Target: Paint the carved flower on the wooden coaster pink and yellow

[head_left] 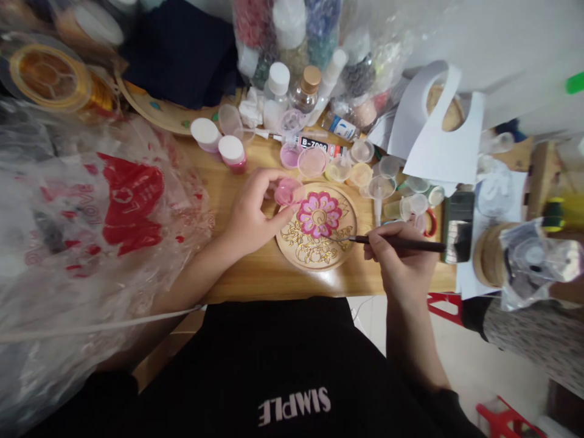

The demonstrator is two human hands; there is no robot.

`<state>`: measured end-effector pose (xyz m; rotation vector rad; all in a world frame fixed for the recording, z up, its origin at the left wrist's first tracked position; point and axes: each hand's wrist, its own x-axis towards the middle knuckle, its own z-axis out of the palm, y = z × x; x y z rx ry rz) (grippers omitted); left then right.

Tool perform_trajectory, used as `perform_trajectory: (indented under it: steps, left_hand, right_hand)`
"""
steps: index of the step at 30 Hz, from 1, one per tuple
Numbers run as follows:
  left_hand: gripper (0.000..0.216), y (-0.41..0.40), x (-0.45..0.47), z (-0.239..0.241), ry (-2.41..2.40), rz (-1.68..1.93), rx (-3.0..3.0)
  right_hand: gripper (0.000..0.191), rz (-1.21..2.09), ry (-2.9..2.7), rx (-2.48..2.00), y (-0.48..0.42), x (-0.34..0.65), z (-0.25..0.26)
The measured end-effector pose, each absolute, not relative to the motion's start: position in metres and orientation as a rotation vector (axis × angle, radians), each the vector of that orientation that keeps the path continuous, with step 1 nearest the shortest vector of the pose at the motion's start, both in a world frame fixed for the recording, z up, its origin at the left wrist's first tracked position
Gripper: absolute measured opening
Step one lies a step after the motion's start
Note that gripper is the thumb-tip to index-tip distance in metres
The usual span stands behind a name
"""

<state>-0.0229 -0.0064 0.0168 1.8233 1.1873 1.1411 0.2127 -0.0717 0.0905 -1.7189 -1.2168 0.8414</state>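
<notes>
On the wooden table lies a round wooden plaque (288, 246) with gold wire outlines and a flower (319, 214) filled in pink and magenta. My left hand (258, 210) grips a small clear cup of pink paint (286, 191) at the plaque's upper left edge. Between the fingers of my right hand (401, 255) is a dark-handled tool (406, 243) with a thin metal tip, held like a pen. Its tip reaches the lower edge of the flower; whether it touches the surface I cannot tell.
Several small paint cups (312, 162) stand just behind the plaque, near a B-7000 glue tube (314, 145) and white-capped bottles (278, 79). Crinkled plastic bags (132, 201) crowd the left. Cut white paper (422, 134) and wrapped spools (493, 255) are at the right.
</notes>
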Motion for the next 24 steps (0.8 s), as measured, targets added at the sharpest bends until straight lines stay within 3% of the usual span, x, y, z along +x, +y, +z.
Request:
perform_trajectory:
  steps: [24]
  left_hand:
    - [0.037,-0.0051,-0.0218,0.0176,1.123,1.200,1.845]
  right_hand:
    - [0.010,0.829,-1.240,-1.738,-0.0723,0.2131,0.0913]
